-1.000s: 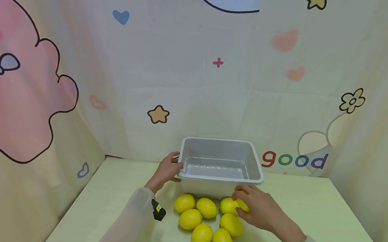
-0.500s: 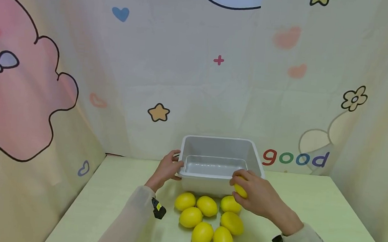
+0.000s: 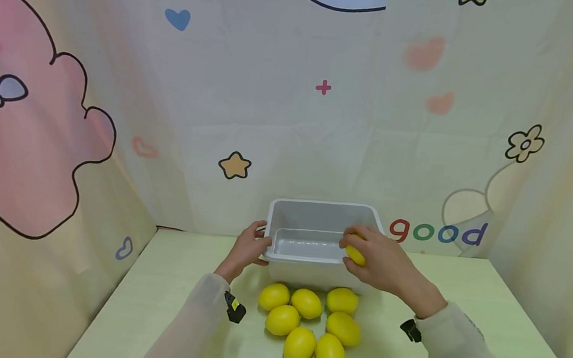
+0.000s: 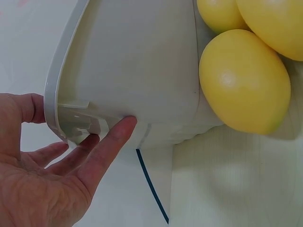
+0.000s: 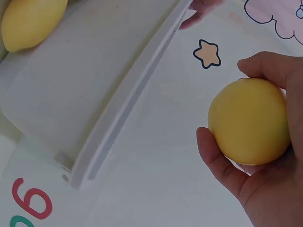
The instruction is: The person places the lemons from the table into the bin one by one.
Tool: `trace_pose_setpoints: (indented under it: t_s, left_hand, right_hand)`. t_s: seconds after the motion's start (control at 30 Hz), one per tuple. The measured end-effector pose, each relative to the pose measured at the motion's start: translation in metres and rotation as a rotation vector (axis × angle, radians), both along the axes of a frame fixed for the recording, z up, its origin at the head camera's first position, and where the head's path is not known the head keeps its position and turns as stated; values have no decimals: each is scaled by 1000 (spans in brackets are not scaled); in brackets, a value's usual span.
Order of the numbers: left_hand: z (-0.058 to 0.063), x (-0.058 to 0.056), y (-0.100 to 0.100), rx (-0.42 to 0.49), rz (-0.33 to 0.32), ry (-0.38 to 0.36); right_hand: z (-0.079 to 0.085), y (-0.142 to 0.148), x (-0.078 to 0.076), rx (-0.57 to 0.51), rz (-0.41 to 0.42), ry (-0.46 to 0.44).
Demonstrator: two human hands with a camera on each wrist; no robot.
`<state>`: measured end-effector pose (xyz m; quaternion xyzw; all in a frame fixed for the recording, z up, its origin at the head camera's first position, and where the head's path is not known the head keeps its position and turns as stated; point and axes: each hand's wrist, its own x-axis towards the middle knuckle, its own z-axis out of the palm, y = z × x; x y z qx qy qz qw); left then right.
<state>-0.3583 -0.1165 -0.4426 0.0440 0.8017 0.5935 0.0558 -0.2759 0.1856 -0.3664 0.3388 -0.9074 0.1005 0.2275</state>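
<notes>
A light grey plastic bin (image 3: 304,273) stands at the back of the table, its inside bare where it shows. My left hand (image 3: 249,246) grips its left rim; in the left wrist view the thumb hooks over the edge and the fingers lie along the outer wall (image 4: 137,61). At the bin's front right corner, my right hand (image 3: 384,262) holds a yellow lemon (image 5: 248,120) raised over the rim between thumb and curled fingers. Several more lemons (image 3: 299,346) lie on the table in front of the bin, the closest ones right by its front wall.
The pale table (image 3: 153,304) ends at a hanging cloth (image 3: 203,194) with cartoon prints, close behind the bin. Side curtains (image 3: 569,226) border the table left and right. A black wrist camera (image 3: 234,307) sits on the left sleeve, another (image 3: 411,330) on the right.
My right hand has lifted the lemon off the group by the bin's front and carried it up and forward over the rim. The left hand stays on the bin.
</notes>
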Motion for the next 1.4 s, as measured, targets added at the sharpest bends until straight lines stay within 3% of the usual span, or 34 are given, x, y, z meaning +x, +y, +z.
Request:
trace_pose_setpoints:
  t_s: [0.57,0.77,1.4]
  left_hand:
    - [0,-1,2,-13,18,0]
    - [0,-1,2,-4,13,-2]
    - [-2,1,2,9,10,13]
  right_hand:
    - [29,-10,-35,4,3,-45]
    - [34,-16,-44,13,-24,-104]
    - [38,-36,-67,51,-41,-192]
